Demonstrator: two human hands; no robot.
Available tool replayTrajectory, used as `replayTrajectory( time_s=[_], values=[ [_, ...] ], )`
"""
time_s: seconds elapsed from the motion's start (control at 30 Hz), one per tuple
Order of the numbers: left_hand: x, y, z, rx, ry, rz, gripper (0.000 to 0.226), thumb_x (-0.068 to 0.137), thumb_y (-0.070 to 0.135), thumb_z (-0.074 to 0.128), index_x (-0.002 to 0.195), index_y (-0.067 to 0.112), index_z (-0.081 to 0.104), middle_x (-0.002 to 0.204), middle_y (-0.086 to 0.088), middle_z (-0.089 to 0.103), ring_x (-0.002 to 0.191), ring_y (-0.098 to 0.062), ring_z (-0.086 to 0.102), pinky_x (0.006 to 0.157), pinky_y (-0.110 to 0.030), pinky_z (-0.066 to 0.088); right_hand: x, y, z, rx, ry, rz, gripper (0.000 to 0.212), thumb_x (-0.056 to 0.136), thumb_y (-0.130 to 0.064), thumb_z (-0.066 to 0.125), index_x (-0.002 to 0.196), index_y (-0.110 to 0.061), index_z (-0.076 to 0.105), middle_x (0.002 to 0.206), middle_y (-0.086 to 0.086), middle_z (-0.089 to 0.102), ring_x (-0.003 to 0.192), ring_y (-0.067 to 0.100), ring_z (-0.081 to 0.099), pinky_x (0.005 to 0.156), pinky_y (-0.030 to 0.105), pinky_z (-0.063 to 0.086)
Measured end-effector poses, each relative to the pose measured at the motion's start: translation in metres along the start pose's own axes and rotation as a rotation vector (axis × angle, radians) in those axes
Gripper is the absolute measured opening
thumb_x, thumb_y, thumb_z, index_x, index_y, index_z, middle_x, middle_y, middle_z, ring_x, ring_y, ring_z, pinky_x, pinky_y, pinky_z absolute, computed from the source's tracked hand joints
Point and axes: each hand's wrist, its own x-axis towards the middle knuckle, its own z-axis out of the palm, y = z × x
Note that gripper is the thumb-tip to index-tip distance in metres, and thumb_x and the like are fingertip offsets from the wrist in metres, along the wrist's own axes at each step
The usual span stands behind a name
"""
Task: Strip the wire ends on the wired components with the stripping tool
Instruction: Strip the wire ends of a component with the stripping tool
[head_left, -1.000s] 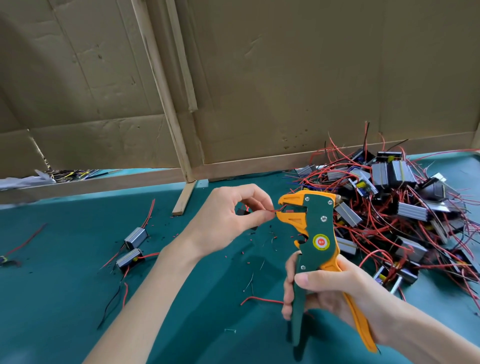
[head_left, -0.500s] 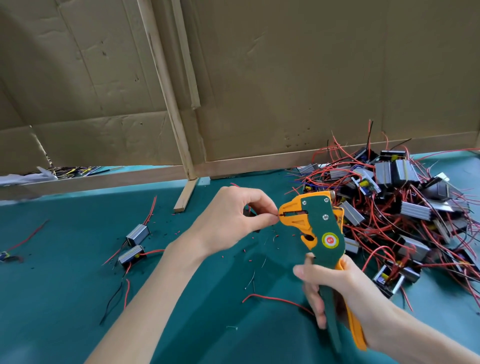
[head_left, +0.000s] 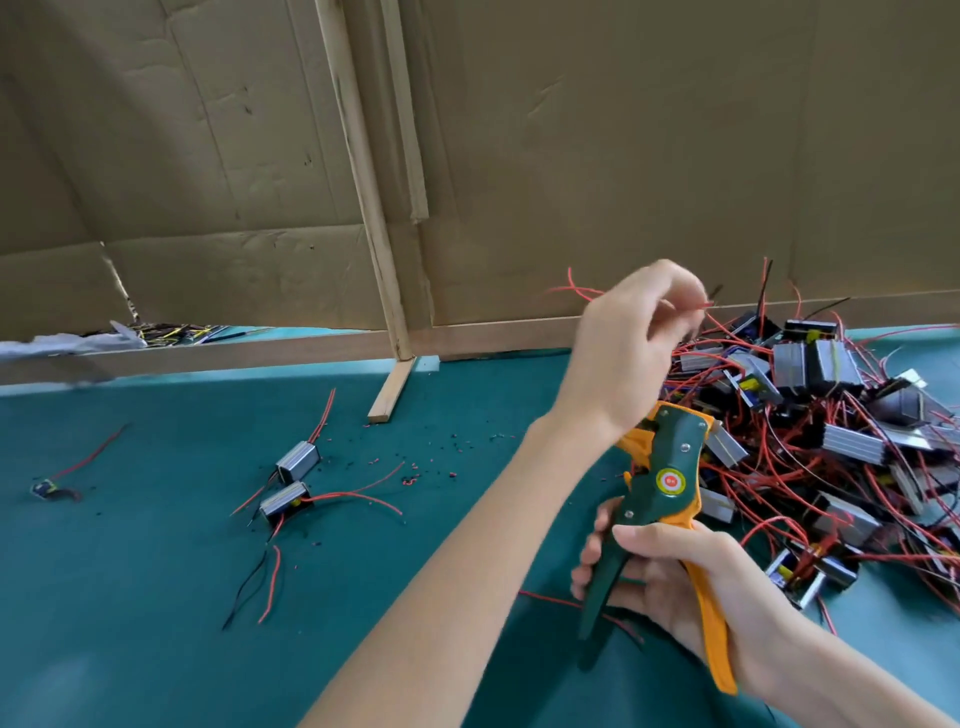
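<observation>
**Green surface (head_left: 156, 571) — red wire (head_left: 698, 307) pinched above the wired components (head_left: 841, 441)**

Left hand (head_left: 623, 353) pinches the wire end in its fingers over the tangle; right hand (head_left: 675, 587) grips the stripping tool (head_left: 667, 483) — snagged leads could drag neighbouring components along

The green-and-orange stripping tool (head_left: 670, 483) is held upright, handles apart. Above it a red wire (head_left: 693, 306) is pinched, blurred. Right of the tool sprawls a tangled pile of silver-cased components (head_left: 852, 444) with red and black leads. A pair of components (head_left: 297, 461) lies well to its left.
</observation>
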Motion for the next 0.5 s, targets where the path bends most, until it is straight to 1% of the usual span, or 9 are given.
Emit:
replayTrajectory(
  time_s=[0.07, 0.1, 0.13, 0.2, 0.23, 0.33, 0.4, 0.43, 0.5],
  values=[
    [-0.001, 0.009, 0.012, 0.003, -0.232, 0.0, 0.029, 0.085, -0.004, 0.063, 0.113, 0.005, 0.061, 0.116, -0.01, 0.063, 0.103, -0.02, 0.061, 0.093, -0.03, 0.047, 0.0, -0.001, 0.001, 0.046, 0.022, 0.009, 0.049, 0.042, -0.01, 0.092, 0.083, 0.002, 0.069, 0.08, 0.025, 0.058, 0.076, 0.042, 0.063, 0.07, 0.049, 0.056],
    [-0.004, 0.009, 0.012, 0.035, -0.321, 0.005, 0.037, 0.086, -0.003, 0.062, 0.121, 0.007, 0.058, 0.126, -0.009, 0.058, 0.111, -0.021, 0.058, 0.098, -0.03, 0.044, 0.0, -0.002, 0.001, 0.066, 0.028, 0.017, 0.049, 0.04, -0.008, 0.092, 0.083, 0.003, 0.069, 0.079, 0.025, 0.059, 0.075, 0.041, 0.063, 0.07, 0.05, 0.057],
    [-0.009, 0.007, 0.006, 0.062, -0.372, 0.003, 0.039, 0.088, -0.003, 0.06, 0.125, 0.009, 0.057, 0.13, -0.007, 0.056, 0.113, -0.02, 0.056, 0.098, -0.027, 0.042, 0.001, -0.003, 0.001, 0.079, 0.032, 0.027, 0.048, 0.04, -0.007, 0.091, 0.082, 0.004, 0.069, 0.079, 0.025, 0.059, 0.074, 0.041, 0.064, 0.069, 0.05, 0.057],
    [-0.019, -0.001, -0.02, 0.133, -0.401, -0.023, 0.036, 0.089, -0.007, 0.053, 0.12, 0.008, 0.062, 0.124, -0.008, 0.059, 0.109, -0.019, 0.057, 0.094, -0.021, 0.042, 0.001, -0.004, 0.002, 0.082, 0.035, 0.045, 0.039, 0.047, -0.003, 0.084, 0.082, 0.004, 0.068, 0.078, 0.025, 0.06, 0.072, 0.042, 0.064, 0.068, 0.05, 0.057],
    [-0.025, -0.009, -0.039, 0.195, -0.42, -0.067, 0.039, 0.086, -0.012, 0.048, 0.116, 0.007, 0.064, 0.119, -0.009, 0.061, 0.108, -0.019, 0.057, 0.094, -0.021, 0.041, 0.001, -0.005, 0.002, 0.078, 0.037, 0.049, 0.032, 0.052, -0.002, 0.079, 0.082, 0.004, 0.068, 0.078, 0.025, 0.06, 0.072, 0.042, 0.064, 0.068, 0.049, 0.057],
    [-0.051, -0.042, -0.114, 0.479, -0.589, -0.345, 0.058, 0.073, -0.018, 0.036, 0.112, 0.016, 0.064, 0.118, -0.003, 0.058, 0.116, -0.015, 0.053, 0.1, -0.025, 0.038, -0.001, -0.005, 0.004, 0.059, 0.02, 0.048, 0.024, 0.059, -0.004, 0.074, 0.082, 0.001, 0.068, 0.081, 0.025, 0.059, 0.073, 0.041, 0.063, 0.07, 0.048, 0.057],
    [-0.071, -0.063, -0.166, 0.634, -0.705, -0.531, 0.063, 0.07, -0.017, 0.035, 0.108, 0.025, 0.062, 0.12, 0.004, 0.055, 0.119, -0.01, 0.047, 0.102, -0.026, 0.035, -0.002, -0.005, 0.007, 0.039, 0.023, 0.035, 0.019, 0.064, -0.003, 0.071, 0.082, 0.0, 0.067, 0.082, 0.026, 0.058, 0.073, 0.041, 0.063, 0.071, 0.047, 0.057],
    [-0.081, -0.071, -0.188, 0.686, -0.746, -0.606, 0.063, 0.069, -0.017, 0.036, 0.105, 0.029, 0.06, 0.116, 0.007, 0.054, 0.116, -0.01, 0.046, 0.099, -0.024, 0.036, -0.002, -0.005, 0.008, 0.033, 0.031, 0.028, 0.018, 0.065, -0.003, 0.069, 0.082, 0.001, 0.067, 0.082, 0.026, 0.058, 0.073, 0.041, 0.063, 0.07, 0.047, 0.057],
    [-0.098, -0.084, -0.222, 0.767, -0.772, -0.719, 0.059, 0.073, -0.015, 0.039, 0.1, 0.035, 0.055, 0.104, 0.011, 0.052, 0.107, -0.012, 0.047, 0.085, -0.019, 0.036, -0.001, -0.004, 0.009, 0.025, 0.046, 0.02, 0.018, 0.065, -0.004, 0.068, 0.082, 0.002, 0.067, 0.081, 0.026, 0.058, 0.072, 0.041, 0.063, 0.07, 0.047, 0.057]
  ],
)
